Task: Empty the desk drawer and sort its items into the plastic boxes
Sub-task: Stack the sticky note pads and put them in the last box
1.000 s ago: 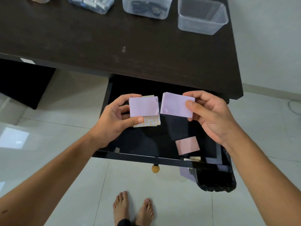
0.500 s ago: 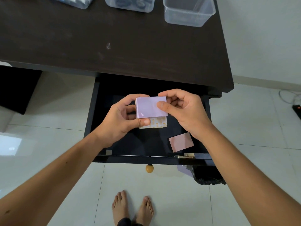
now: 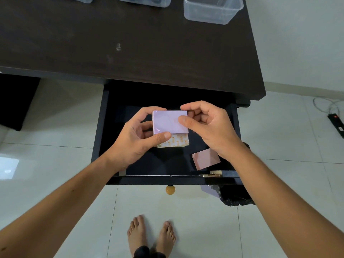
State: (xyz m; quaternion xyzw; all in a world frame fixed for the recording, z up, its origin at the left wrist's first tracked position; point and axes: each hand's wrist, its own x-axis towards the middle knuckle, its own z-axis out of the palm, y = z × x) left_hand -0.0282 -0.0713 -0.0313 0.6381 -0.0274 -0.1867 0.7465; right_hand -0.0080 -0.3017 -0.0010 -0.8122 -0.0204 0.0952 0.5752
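Over the open black drawer my left hand grips a small stack of papers. A purple paper lies on top and a cream paper with orange print sticks out below it. My right hand pinches the right edge of the purple paper between thumb and fingers. A pink paper lies flat on the drawer floor at the front right. Clear plastic boxes stand along the far edge of the dark desk; the rightmost box looks empty, and another box holds dark items.
The drawer has a round wooden knob at its front. A black bin stands on the white tile floor under the drawer's right front corner. A power strip lies on the floor at the right. My bare feet are below the drawer.
My right hand has brought its purple paper leftward onto the stack in my left hand. The two purple papers now lie together. The view has shifted slightly down.
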